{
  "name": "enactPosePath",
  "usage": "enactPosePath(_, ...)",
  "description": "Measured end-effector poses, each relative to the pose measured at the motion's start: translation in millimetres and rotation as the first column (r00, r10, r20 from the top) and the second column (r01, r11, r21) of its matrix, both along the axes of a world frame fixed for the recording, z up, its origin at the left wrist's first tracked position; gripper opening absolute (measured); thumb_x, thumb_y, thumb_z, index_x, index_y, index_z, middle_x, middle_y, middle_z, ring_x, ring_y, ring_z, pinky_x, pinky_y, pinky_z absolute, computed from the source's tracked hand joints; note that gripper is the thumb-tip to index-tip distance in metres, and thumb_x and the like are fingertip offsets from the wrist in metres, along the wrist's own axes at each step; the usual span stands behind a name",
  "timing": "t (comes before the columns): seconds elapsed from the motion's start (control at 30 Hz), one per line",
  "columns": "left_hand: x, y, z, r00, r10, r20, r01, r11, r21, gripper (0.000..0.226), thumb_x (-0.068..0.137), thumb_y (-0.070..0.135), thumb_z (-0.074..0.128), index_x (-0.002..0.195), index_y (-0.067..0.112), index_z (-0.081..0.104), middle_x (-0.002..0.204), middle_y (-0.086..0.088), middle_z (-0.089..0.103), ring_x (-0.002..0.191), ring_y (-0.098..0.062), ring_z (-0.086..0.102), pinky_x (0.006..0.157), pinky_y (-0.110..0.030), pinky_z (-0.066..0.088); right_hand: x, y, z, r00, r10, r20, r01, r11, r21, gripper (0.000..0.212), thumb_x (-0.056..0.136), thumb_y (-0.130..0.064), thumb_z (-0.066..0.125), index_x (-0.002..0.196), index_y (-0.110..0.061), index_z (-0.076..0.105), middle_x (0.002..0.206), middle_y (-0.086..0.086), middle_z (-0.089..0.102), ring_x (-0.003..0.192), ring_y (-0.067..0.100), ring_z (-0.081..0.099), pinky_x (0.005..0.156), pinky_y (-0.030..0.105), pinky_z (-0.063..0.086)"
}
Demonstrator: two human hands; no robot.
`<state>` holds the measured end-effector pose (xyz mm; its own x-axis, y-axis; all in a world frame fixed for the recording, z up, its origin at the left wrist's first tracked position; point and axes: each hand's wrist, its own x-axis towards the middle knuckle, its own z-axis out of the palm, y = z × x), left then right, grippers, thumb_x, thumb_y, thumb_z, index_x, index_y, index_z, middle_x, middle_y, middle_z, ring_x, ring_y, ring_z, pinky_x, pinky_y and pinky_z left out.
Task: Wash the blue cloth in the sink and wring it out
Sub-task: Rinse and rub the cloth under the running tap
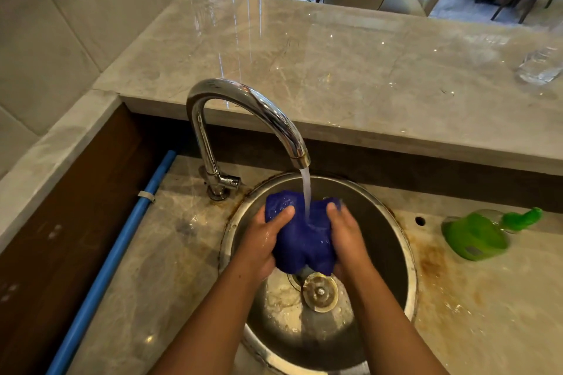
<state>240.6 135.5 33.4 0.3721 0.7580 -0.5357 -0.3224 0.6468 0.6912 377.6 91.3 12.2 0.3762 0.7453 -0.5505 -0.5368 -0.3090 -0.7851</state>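
Note:
A wet blue cloth [304, 240] is bunched up above the round steel sink [393, 256]. My left hand [263, 240] grips its left side and my right hand [347, 237] grips its right side, both wet. A curved chrome faucet [243, 109] runs a stream of water [306, 192] straight onto the top middle of the cloth. Below the cloth, the sink drain [320, 292] shows at the bottom of the basin.
A green soap bottle [478, 234] lies on its side on the stained counter right of the sink. A blue pipe [122, 240] runs along the left. A raised marble ledge [335, 70] stands behind, with a clear glass [539, 67] at its right end.

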Motion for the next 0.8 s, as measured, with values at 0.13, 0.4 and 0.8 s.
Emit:
enactPosePath(0.13, 3.0, -2.0, -2.2, 0.995, -0.073, 0.064, 0.088, 0.953, -0.289, 0.035, 0.09, 0.025, 0.069, 0.122, 0.012, 0.067, 0.113, -0.014, 0.075, 0.109, -0.035, 0.068, 0.097, -0.049, 0.052, 3.9, 2.9, 25.1, 0.91, 0.037, 0.412, -0.117, 0.978, 0.171, 0.017, 0.104, -0.027, 0.05, 0.101, -0.018, 0.063, 0.094, 0.011, 0.067, 0.081, 0.029, 0.062, 0.072, 0.04, 0.053)
enactPosePath(0.4, 14.2, 0.2, -7.7, 0.998, -0.021, -0.057, 0.004, 0.961, -0.277, 0.017, 0.099, 0.032, 0.059, 0.111, 0.022, 0.062, 0.111, -0.013, 0.073, 0.104, -0.035, 0.068, 0.097, -0.056, 0.052, 9.3, 3.9, 20.7, 0.86, 0.051, 0.507, -0.099, 0.993, 0.068, 0.02, 0.104, -0.033, 0.048, 0.109, -0.02, 0.063, 0.099, 0.006, 0.068, 0.083, 0.018, 0.066, 0.075, 0.039, 0.054)
enactPosePath(0.8, 39.4, 3.4, -12.0, 0.938, -0.037, -0.344, 0.019, 0.998, -0.055, 0.04, 0.101, 0.047, 0.047, 0.11, 0.012, 0.063, 0.079, -0.005, 0.069, 0.077, -0.023, 0.068, 0.071, -0.037, 0.054, -49.8, 1.2, 17.2, 0.562, 0.001, 0.827, -0.124, 0.989, 0.083, 0.02, 0.102, -0.031, 0.052, 0.084, -0.021, 0.053, 0.068, -0.002, 0.059, 0.058, 0.011, 0.056, 0.054, 0.03, 0.048)
